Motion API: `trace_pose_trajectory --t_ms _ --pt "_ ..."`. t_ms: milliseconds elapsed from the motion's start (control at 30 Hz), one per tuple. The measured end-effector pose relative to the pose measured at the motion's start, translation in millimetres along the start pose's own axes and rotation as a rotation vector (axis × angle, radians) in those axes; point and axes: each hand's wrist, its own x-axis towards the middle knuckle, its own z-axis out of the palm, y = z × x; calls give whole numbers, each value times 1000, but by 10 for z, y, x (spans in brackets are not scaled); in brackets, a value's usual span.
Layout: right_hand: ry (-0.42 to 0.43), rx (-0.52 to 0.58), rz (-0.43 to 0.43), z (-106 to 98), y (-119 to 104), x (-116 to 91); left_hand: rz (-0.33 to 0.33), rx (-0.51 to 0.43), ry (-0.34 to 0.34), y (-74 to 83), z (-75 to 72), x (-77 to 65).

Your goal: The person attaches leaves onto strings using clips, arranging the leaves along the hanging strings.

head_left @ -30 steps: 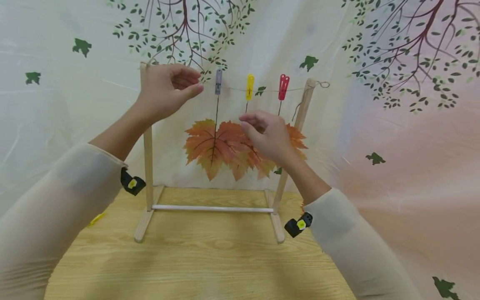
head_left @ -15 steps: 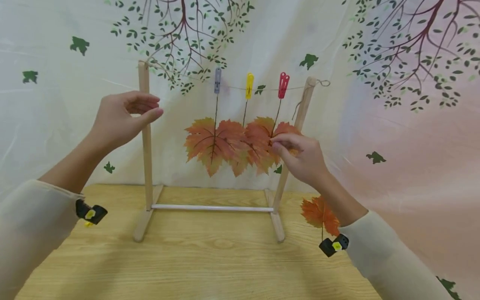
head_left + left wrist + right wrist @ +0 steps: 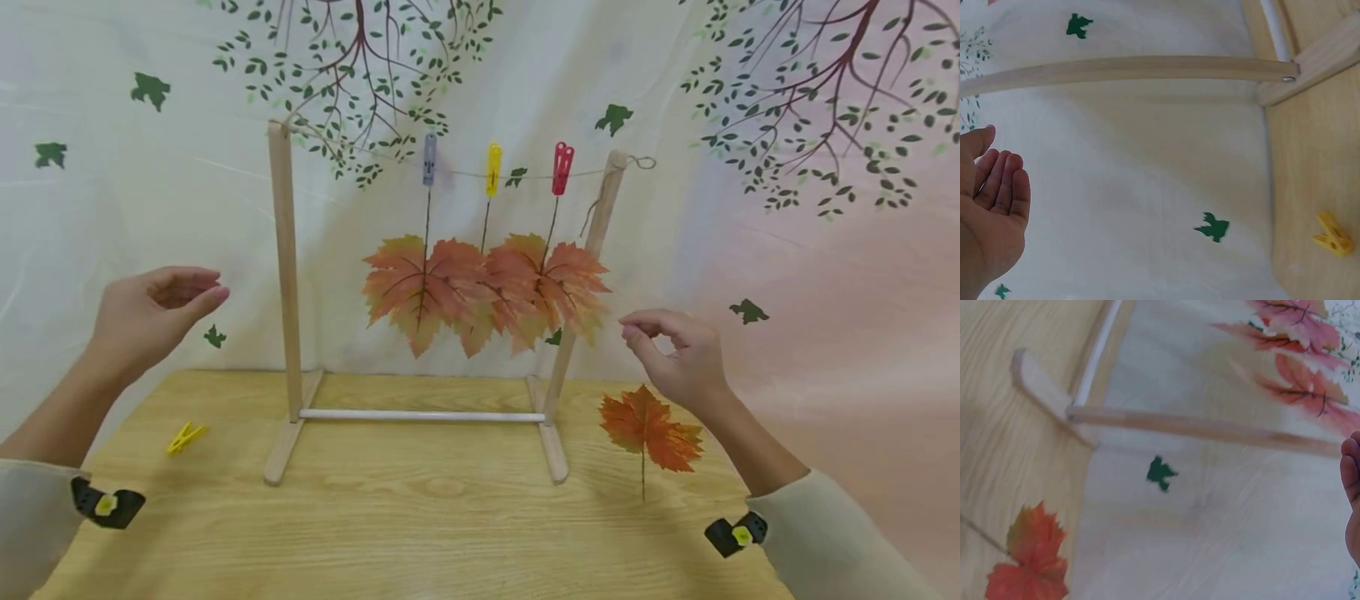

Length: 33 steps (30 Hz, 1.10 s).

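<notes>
My left hand (image 3: 153, 321), fingers loosely bent and holding nothing, is raised left of the wooden stand (image 3: 283, 275). Below it a yellow clothespin (image 3: 184, 437) lies on the table; the left wrist view shows that clothespin (image 3: 1334, 235) too. To the right of the stand my right hand (image 3: 678, 354) hovers with nothing in its fingers, above an orange maple leaf (image 3: 648, 429) lying on the table. From the stand's string hang overlapping artificial maple leaves (image 3: 423, 287) by their stems, under a grey clothespin (image 3: 429, 160), a yellow clothespin (image 3: 492, 170) and a red clothespin (image 3: 562, 169).
The wood-grain table (image 3: 420, 533) carries the stand, whose white crossbar (image 3: 423, 415) runs low between its feet. A pale backdrop (image 3: 825, 333) printed with branches and green leaves hangs behind. The string's looped end (image 3: 643, 162) sticks out past the right post.
Both hands have moved down and outward, away from the string and the hanging leaves. The loose leaf and the yellow clothespin on the table have come into full view.
</notes>
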Motion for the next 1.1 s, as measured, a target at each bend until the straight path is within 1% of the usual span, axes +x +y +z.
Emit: trace_pose_trajectory --t_ms 33,200,300,333,367,433,467,533,600,633,667,700,767,867,933,1000,1100 --pt "-5 -15 0 -30 39 -54 -15 -2 -5 -94 1 -42" --pt "-68 -110 69 -141 204 -342 -81 -4 -35 -547 34 -247" --pt "-143 -140 148 -183 306 -553 -142 30 -88 -780 68 -353" --pt "-175 -149 180 -196 340 -626 -149 55 -113 -852 82 -384" --pt "-217 -156 220 -212 376 -699 -151 81 -145 -919 93 -411" --pt "-320 -165 307 -245 436 -838 -145 125 -235 -1044 111 -452" --pt "-384 -169 355 -263 462 -901 -137 147 -275 -1101 116 -476" --pt "-525 -186 414 -298 526 -1017 -111 180 -351 -1213 121 -519" --pt "-673 -197 442 -331 591 -1122 -108 186 -405 -1311 120 -556" --pt "-736 -200 442 -352 628 -1180 -108 186 -421 -1353 127 -575" --pt "-790 -200 442 -370 663 -1240 -108 185 -434 -1390 135 -591" --pt "-825 -194 445 -386 699 -1306 -108 179 -449 -1422 143 -600" --pt "-868 -173 457 -417 764 -1434 -112 162 -481 -1470 162 -617" --pt "-872 -141 483 -435 802 -1585 -125 146 -540 -1519 182 -647" --pt "-884 -135 489 -422 810 -1650 -128 139 -574 -1563 183 -673" --pt "-898 -127 474 -392 801 -1694 -133 148 -601 -1618 185 -697" --pt "-923 -103 451 -342 805 -1763 -137 160 -620 -1717 203 -723"
